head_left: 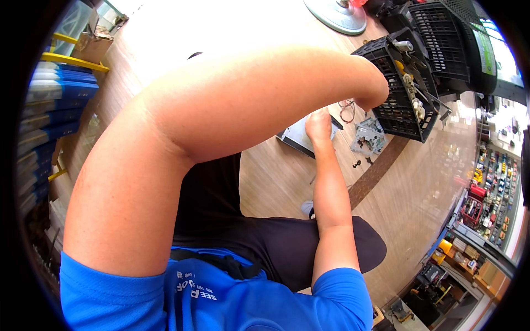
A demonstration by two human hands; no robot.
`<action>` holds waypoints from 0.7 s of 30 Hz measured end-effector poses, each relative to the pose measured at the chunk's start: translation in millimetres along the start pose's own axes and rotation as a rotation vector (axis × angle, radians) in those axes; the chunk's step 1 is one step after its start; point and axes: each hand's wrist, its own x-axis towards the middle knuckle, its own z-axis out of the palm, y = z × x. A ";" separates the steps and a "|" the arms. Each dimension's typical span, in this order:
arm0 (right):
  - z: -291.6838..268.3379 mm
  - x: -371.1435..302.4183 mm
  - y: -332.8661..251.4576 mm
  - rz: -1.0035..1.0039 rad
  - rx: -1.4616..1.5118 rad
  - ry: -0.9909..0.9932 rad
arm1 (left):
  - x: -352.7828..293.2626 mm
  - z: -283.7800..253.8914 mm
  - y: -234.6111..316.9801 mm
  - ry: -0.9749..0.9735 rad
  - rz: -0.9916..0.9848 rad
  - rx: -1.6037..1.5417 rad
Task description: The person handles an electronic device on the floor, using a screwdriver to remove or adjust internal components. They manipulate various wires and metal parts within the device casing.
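My left arm reaches across the view to the right, and my left hand (374, 88) is beside a black plastic crate (398, 117). The fingers of that hand are hidden, so whether it grips anything does not show. Lower down, my right hand (318, 126) is closed over a flat silver metal case (298, 133) with a dark front edge, lying on the floor. What its fingers hold, if anything, is hidden. To the right of the case lie a silver metal plate with cut-outs (369, 136), a thin looped wire (346, 112) and small dark pieces (362, 163).
Loose parts fill the tilted crate; another black crate (436, 39) stands behind it. A round grey base (339, 15) is at the top. Blue-and-white stacked items (52, 110) and a cardboard box (91, 47) line the left. Shelves with small goods (488, 204) stand far right.
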 end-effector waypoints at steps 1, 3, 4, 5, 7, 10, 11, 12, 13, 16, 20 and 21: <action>-0.2 1.3 0.5 0.012 -0.014 -0.003 | 0.3 0.3 0.0 0.003 -0.001 -0.003; -0.9 3.2 3.5 0.024 -0.029 -0.005 | -0.4 -0.4 0.7 0.007 -0.001 -0.005; -1.2 4.0 5.1 0.048 -0.012 -0.023 | -0.6 -1.1 0.4 0.008 0.001 -0.003; -2.4 4.5 4.9 0.073 0.004 -0.041 | -1.3 -1.5 0.3 0.010 0.002 -0.001; -5.3 4.4 5.1 0.104 -0.001 -0.051 | -2.3 -2.3 0.4 0.010 0.001 -0.008; -20.9 6.5 -9.3 0.236 -0.032 -0.193 | -6.9 1.3 -2.6 -0.004 -0.035 -0.034; -29.7 4.3 -8.3 0.350 -0.076 -0.316 | -5.7 0.8 -1.4 -0.007 -0.049 -0.052; -31.5 -0.9 1.6 0.358 -0.081 -0.314 | -5.0 0.6 -0.9 -0.005 -0.040 -0.053; -30.4 -8.0 16.5 0.352 -0.130 -0.391 | -4.6 1.0 -1.0 0.007 -0.037 -0.040; -24.8 -29.4 49.4 0.422 -0.152 -0.416 | -4.7 -3.5 3.8 0.032 -0.026 -0.021; -7.8 -55.3 69.7 0.463 -0.123 -0.181 | -4.9 -6.2 7.2 0.038 -0.036 -0.035; -5.4 -58.8 69.4 0.435 -0.140 -0.089 | -4.7 -5.1 6.8 0.036 -0.030 -0.034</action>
